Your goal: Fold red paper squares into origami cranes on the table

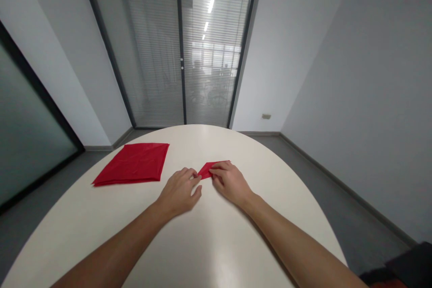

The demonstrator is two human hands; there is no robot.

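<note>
**Q:** What is closest to me?

**A:** Your two bare forearms reach forward over a round, cream-white table. A dark object sits off the table's near right edge; I cannot tell what it is.

**Q:** And my hands?

**A:** They meet near the middle of the table. Your left hand is palm down with the thumb and fingertips drawn together, pinching the left tip of a folded red sheet. Your right hand lies flat with its fingers close together, their tips pressing the sheet's right part onto the table. I cannot tell whether its thumb is tucked underneath.

**Q:** How would the sheet handle?

**A:** It looks thin, light and limp, folded into a small pointed shape. It would likely slide on the smooth table and spring open if released. I judge the best hold is at the folded edges and corners, with fingertips.

**Q:** What lies beyond?

**A:** To the left and a little farther off, well apart from your hands, is a flat stack of red squares. Past the table is grey floor, then a glass door with lowered blinds between pale walls.
</note>
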